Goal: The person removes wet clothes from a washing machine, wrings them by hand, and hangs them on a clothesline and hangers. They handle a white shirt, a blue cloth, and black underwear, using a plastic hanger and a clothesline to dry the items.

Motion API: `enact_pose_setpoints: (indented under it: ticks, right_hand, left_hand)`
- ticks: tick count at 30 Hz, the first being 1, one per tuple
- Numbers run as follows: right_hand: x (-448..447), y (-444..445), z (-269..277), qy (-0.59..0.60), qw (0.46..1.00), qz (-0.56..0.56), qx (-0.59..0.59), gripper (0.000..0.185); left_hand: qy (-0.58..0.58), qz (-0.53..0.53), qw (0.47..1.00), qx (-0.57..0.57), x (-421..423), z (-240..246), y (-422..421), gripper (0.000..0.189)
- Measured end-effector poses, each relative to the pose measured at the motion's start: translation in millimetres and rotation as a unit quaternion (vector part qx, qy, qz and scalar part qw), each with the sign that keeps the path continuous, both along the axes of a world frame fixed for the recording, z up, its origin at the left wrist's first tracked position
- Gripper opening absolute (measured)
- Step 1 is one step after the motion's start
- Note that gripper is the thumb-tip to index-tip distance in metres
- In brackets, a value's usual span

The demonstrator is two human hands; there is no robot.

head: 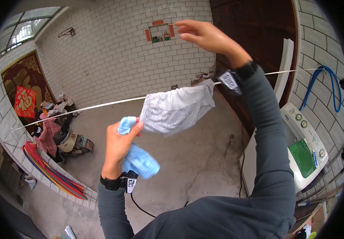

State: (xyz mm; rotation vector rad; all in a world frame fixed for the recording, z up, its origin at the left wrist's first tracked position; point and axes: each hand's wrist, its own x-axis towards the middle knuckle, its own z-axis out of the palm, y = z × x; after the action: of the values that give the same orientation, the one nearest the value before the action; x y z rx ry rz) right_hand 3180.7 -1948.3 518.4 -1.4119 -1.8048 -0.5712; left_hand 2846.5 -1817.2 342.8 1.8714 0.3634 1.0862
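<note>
A grey cloth garment point(176, 110) hangs folded over a white clothesline point(112, 102) in front of me. My left hand point(121, 143) is closed on a light blue cloth point(140, 161), whose end loops over the thumb side and whose rest dangles below. The thumb and fingertips are at the grey garment's lower left edge; whether they pinch it too, I cannot tell. My right hand point(203, 35) is raised above and beyond the line, fingers apart and holding nothing. Both wrists wear black straps with small tagged devices.
At right stand a twin-tub washing machine point(306, 158) and a blue hose point(311, 80) on the tiled wall. A scooter point(70, 140) with cloths is parked at left, near a low tiled wall bearing striped fabric point(52, 173). A black cable point(140, 207) trails from my left wrist.
</note>
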Motion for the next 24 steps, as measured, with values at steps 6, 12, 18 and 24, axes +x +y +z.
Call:
enact_pose_setpoints:
  ticks: [6,12,18,24]
  right_hand:
    - [-20,-89,-54,0.025,0.941,-0.276,-0.195,0.059]
    - [-25,-99,-104,0.196,0.954,-0.112,-0.197,0.045]
    - [-11,-94,-121,0.241,0.965,-0.04,-0.101,0.028]
    - [0,-78,-128,0.218,0.958,-0.18,-0.049,0.031]
  left_hand:
    - [-0.126,0.189,0.956,0.184,-3,44,-10,0.022]
    - [0.189,0.106,0.895,0.389,61,81,-6,0.039]
    - [0.18,-0.016,0.944,0.277,56,69,8,0.025]
    - [0.157,0.163,0.932,0.283,30,62,7,0.029]
